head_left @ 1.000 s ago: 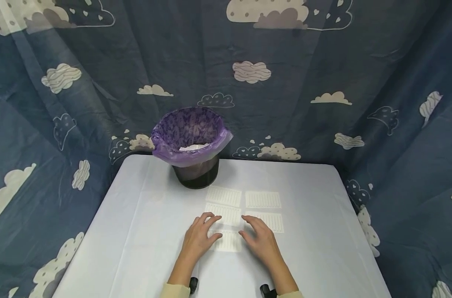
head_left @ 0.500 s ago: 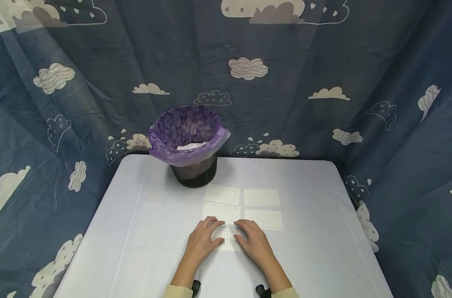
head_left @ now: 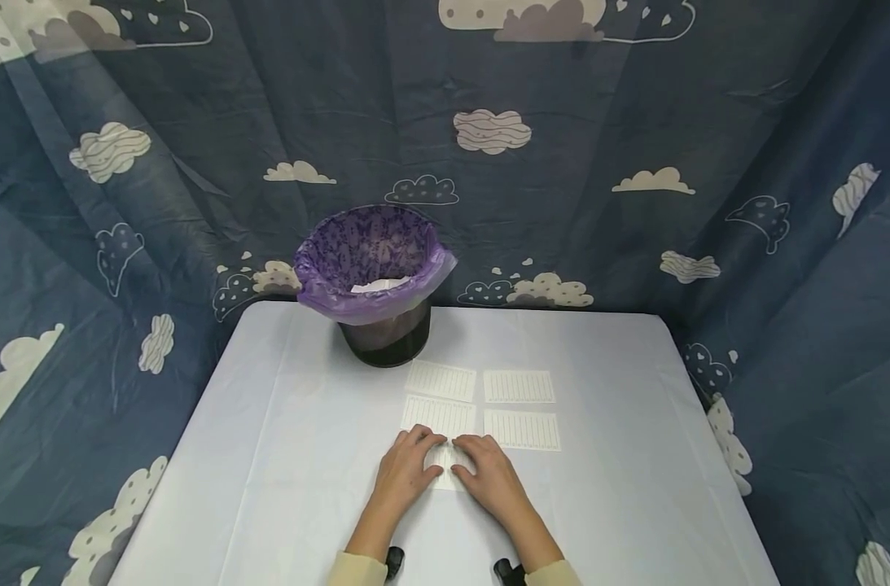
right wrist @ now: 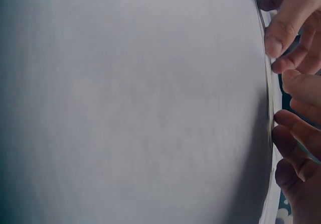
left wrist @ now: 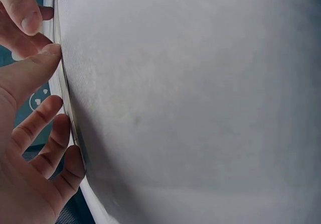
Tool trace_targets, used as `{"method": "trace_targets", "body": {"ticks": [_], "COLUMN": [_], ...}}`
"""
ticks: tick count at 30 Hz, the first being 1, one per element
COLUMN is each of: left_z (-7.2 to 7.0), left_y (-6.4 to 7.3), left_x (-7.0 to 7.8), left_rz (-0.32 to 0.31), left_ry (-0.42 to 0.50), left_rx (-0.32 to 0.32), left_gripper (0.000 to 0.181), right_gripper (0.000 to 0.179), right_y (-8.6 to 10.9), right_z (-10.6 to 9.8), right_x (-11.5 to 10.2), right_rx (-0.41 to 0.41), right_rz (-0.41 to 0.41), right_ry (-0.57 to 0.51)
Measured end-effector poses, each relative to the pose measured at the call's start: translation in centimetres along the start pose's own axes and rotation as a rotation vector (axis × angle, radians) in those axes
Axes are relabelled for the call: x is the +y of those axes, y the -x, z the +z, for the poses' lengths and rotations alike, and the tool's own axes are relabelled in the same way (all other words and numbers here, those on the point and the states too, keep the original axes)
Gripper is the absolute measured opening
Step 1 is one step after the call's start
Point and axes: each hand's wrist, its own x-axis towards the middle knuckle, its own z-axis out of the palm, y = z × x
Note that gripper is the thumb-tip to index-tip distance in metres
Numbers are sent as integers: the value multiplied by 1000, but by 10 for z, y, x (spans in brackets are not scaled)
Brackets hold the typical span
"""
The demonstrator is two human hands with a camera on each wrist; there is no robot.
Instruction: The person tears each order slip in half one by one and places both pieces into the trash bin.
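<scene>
Left hand (head_left: pixel 404 465), one of two, is loosely spread, thumb parted from the bent fingers, at the left end of the near card (head_left: pixel 446 480). Beyond it, at the far side of the worktop (head_left: pixel 305 423), stands one upright bin (head_left: pixel 386 346), its purple liner (head_left: pixel 374 308) turned over the rim. Five cards lie flat on the worktop. Two form a left column, the far one (head_left: pixel 440 381) and the middle one (head_left: pixel 439 414), long axes crosswise, right ends slanting slightly toward the person. Near card sits between the hands, its ends hidden. Right hand (head_left: pixel 488 472) is likewise loosely spread; whether either hand presses cannot be told. Two right cards (head_left: pixel 521 430) run almost straight across.
</scene>
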Motion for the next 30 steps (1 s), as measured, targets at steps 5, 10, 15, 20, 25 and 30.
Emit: {"method": "trace_targets", "body": {"ticks": [5, 10, 15, 20, 25, 30], "left_z": [1, 1, 0, -1, -2, -2], "left_y": [-2, -4, -4, -3, -3, -4], "left_x": [3, 4, 6, 5, 5, 5], "left_rz": [-8, -28, -42, -44, -57, -72], "left_ry": [14, 17, 26, 32, 44, 53], "left_rx": [-19, -36, -45, -54, -63, -77], "left_gripper": [49, 48, 47, 45, 44, 41], "right_gripper": [42, 38, 35, 33, 32, 36], "right_y": [-2, -4, -4, -5, -6, -5], "right_z": [0, 1, 1, 1, 1, 4], "right_x": [-2, -4, -5, -6, -7, -8], "right_rx": [-23, -26, -28, -46, -57, -64], "right_rz": [6, 3, 4, 14, 19, 35], "right_ry": [19, 34, 33, 22, 25, 2]}}
